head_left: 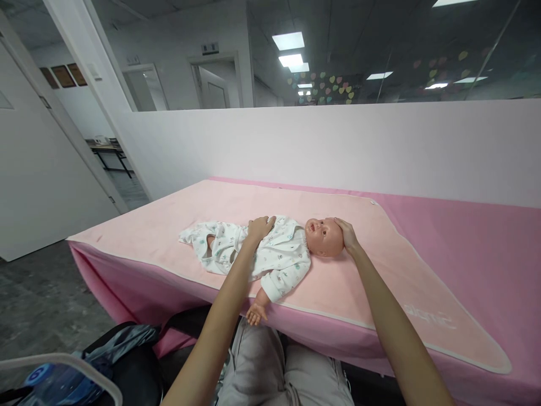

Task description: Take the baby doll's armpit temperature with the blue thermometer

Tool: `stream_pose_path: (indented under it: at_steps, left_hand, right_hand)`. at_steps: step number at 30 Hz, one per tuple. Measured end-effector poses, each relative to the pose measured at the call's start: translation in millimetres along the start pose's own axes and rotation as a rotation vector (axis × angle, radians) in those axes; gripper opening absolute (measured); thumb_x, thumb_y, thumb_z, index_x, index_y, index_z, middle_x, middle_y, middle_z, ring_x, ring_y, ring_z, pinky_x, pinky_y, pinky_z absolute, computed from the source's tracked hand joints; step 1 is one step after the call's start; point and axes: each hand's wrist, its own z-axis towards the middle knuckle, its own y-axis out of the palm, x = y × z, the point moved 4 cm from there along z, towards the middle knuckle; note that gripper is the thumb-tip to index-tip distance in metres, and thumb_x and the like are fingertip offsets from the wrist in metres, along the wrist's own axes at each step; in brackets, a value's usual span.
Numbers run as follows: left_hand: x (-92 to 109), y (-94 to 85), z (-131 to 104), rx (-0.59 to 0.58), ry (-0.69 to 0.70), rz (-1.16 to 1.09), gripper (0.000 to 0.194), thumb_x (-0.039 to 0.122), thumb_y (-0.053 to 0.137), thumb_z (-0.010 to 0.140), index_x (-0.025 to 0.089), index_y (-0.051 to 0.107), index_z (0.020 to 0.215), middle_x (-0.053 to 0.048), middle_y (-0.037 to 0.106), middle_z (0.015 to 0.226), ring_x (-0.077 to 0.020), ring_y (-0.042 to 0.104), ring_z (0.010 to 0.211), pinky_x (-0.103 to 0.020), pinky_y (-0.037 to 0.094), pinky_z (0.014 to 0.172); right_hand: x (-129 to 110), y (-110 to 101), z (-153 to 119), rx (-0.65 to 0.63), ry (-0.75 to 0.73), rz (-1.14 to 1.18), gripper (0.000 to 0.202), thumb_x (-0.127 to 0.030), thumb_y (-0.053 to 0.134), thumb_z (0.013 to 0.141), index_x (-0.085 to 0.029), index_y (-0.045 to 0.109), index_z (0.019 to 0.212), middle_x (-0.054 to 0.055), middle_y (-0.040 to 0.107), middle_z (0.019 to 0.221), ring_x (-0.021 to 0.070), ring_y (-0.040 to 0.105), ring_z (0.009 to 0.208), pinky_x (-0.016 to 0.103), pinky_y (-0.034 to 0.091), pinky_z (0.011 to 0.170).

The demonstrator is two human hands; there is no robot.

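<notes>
Two hands touch one doll (285,243), which lies face up on a pale mat (346,296) spread over the pink-covered worktop (469,242). Its long axis runs roughly left to right: head (324,237) at the right, legs at the left, with the upper chest and neck in the gap between the hands. The left hand (261,228) rests across the belly, over the patterned outfit (281,265), its fingers laid out and pointing to the far right. The right hand (346,233) is cupped against the crown, fingers close together and curved over the far side, open rather than clamped. So the head lies just left of the right palm, and the trunk directly beneath the left. The doll's near arm (262,299) reaches past the mat's near edge, below both hands.
</notes>
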Motion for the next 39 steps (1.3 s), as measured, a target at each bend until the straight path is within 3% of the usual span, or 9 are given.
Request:
stream_pose_path:
  at_steps: [21,24,26,28,30,32,34,36,39]
  left_hand:
    - [-3.4,2.7,3.9,-0.039,-0.032,-0.065,0.055,0.056,0.023,0.087,0.018,0.064,0.087,-0.013,0.067,0.098,-0.0300,0.059,0.096,-0.042,0.035,0.089]
    - [-4.5,3.9,6.1,-0.058,-0.037,-0.101,0.052,0.054,0.027,0.087,0.020,0.063,0.102,-0.012,0.066,0.107,-0.0293,0.057,0.102,-0.041,0.036,0.089]
    - [-4.3,2.7,5.9,-0.027,-0.026,-0.152,0.050,0.051,0.033,0.086,0.021,0.053,0.122,-0.011,0.061,0.118,-0.0271,0.055,0.108,-0.038,0.037,0.091]
    - [-1.5,-2.5,3.0,0.067,0.033,-0.294,0.057,0.048,0.042,0.083,0.021,0.040,0.134,-0.012,0.052,0.130,-0.0251,0.050,0.116,-0.035,0.037,0.093]
    - [4.3,-9.8,-3.5,0.141,0.153,-0.545,0.062,0.045,0.050,0.080,0.020,0.038,0.136,-0.012,0.045,0.136,-0.0238,0.045,0.122,-0.033,0.035,0.097]
    - [14.1,-14.4,-12.6,0.051,0.306,-0.819,0.059,0.044,0.051,0.080,0.022,0.042,0.134,-0.010,0.047,0.135,-0.0232,0.045,0.122,-0.033,0.035,0.098]
    - [26.6,-15.5,-23.2,-0.159,0.437,-0.968,0.054,0.044,0.054,0.079,0.022,0.049,0.128,-0.009,0.053,0.129,-0.0236,0.048,0.119,-0.035,0.036,0.098]
    - [37.1,-15.0,-32.6,-0.298,0.522,-0.937,0.052,0.040,0.065,0.070,0.022,0.059,0.119,-0.009,0.057,0.125,-0.0246,0.049,0.118,-0.035,0.035,0.099]
    - [43.1,-10.9,-37.1,-0.290,0.528,-0.806,0.043,0.033,0.075,0.060,0.020,0.069,0.100,-0.008,0.058,0.121,-0.0252,0.049,0.116,-0.034,0.033,0.101]
  right_hand:
    - [-3.6,0.7,-2.4,0.024,0.007,-0.011,0.029,-0.045,0.061,0.065,-0.018,0.068,0.073,0.003,0.071,0.084,0.0214,0.062,0.087,0.032,0.047,0.085]
    - [-4.0,0.7,-3.2,0.037,0.009,-0.005,0.031,-0.047,0.060,0.065,-0.017,0.068,0.072,0.004,0.071,0.082,0.0218,0.063,0.085,0.033,0.046,0.085]
    - [-3.9,0.8,-3.4,0.034,0.015,-0.002,0.033,-0.048,0.060,0.065,-0.016,0.068,0.072,0.004,0.071,0.082,0.0219,0.063,0.083,0.033,0.047,0.084]
    - [-4.2,0.8,-3.7,0.030,0.019,0.000,0.034,-0.048,0.060,0.066,-0.016,0.067,0.073,0.004,0.071,0.081,0.0216,0.063,0.082,0.033,0.047,0.083]
    - [-4.8,1.1,-4.4,0.024,0.021,0.004,0.033,-0.048,0.059,0.067,-0.016,0.068,0.074,0.004,0.071,0.082,0.0213,0.063,0.082,0.032,0.047,0.082]
    - [-5.2,2.4,-5.3,0.017,0.032,0.009,0.032,-0.046,0.058,0.067,-0.016,0.068,0.076,0.005,0.071,0.083,0.0212,0.063,0.083,0.032,0.047,0.083]
    - [-5.4,4.4,-6.0,0.012,0.042,0.017,0.032,-0.045,0.057,0.068,-0.016,0.068,0.076,0.005,0.071,0.084,0.0212,0.063,0.083,0.032,0.046,0.083]
    - [-5.5,5.4,-5.7,0.018,0.041,0.008,0.032,-0.045,0.056,0.069,-0.016,0.067,0.075,0.005,0.071,0.083,0.0210,0.063,0.082,0.032,0.046,0.083]
    - [-6.0,1.5,-2.5,0.045,0.035,-0.099,0.032,-0.046,0.054,0.070,-0.017,0.066,0.070,0.003,0.071,0.077,0.0202,0.062,0.078,0.032,0.047,0.079]
